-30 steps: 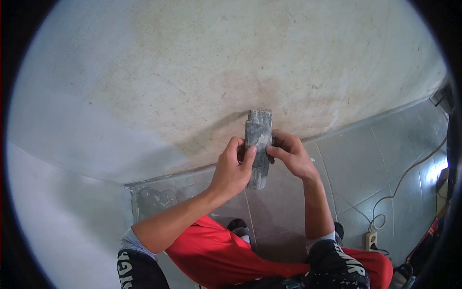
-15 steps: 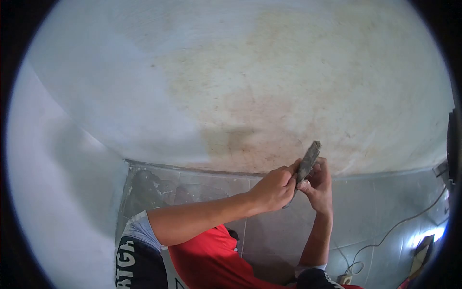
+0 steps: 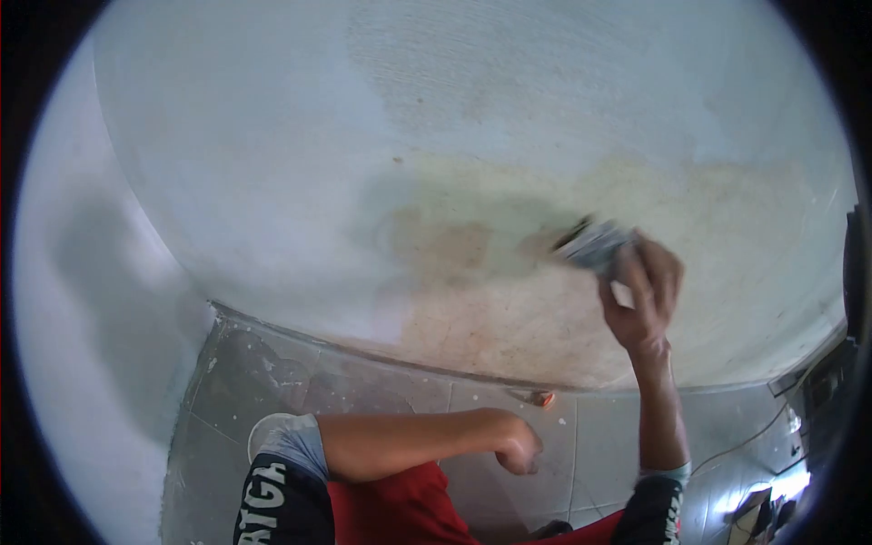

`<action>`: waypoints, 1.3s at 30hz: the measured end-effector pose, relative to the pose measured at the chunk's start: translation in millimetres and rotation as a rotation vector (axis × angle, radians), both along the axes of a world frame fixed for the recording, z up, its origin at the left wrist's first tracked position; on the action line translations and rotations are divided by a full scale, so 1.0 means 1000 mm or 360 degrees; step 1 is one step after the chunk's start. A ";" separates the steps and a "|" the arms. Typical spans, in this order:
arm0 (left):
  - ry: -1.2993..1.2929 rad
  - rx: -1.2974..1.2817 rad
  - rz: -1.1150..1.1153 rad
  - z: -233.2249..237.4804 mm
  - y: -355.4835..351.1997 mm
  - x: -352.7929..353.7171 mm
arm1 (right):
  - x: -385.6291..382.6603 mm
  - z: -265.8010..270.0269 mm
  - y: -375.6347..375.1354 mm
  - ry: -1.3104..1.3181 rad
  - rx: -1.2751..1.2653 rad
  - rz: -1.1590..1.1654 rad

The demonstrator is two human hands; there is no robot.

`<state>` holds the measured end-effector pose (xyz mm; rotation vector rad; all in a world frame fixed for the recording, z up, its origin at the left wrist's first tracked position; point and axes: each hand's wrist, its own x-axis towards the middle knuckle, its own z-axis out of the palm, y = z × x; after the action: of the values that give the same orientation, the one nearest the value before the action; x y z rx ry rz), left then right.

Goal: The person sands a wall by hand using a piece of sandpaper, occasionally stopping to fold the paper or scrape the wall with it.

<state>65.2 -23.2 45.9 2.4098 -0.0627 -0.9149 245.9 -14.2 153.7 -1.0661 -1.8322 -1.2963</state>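
My right hand [image 3: 647, 286] is raised to the wall [image 3: 509, 300], its fingers and thumb closed on a flat grey block with a worn, layered edge [image 3: 595, 247]. Motion blurs the block, and its front edge overlaps the stained part of the wall. Lower and to the left, my left hand [image 3: 520, 445] hangs bent at the wrist over the floor, apart from the block. Its fingers point downward and are mostly hidden and smeared.
Grey floor tiles [image 3: 381, 391] with white spatters meet the wall along a dark joint. A small orange piece [image 3: 543, 398] lies near that joint. At right are a cable [image 3: 745, 442] and dark objects [image 3: 758, 513]. Another white wall [image 3: 100, 300] rises on the left.
Both hands were together on the grey block; my left hand has let go and dropped down. The right hand has carried the block up to the wall. The view has shifted.
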 end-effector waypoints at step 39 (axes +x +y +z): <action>-0.0037 -0.0152 -0.0135 0.002 0.006 -0.022 | 0.002 -0.093 0.014 -0.0182 -0.0633 -0.0890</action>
<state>42.9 -17.5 48.0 2.3443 -0.2139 -0.9008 247.5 -0.6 60.4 -1.8530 -2.0076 -1.3384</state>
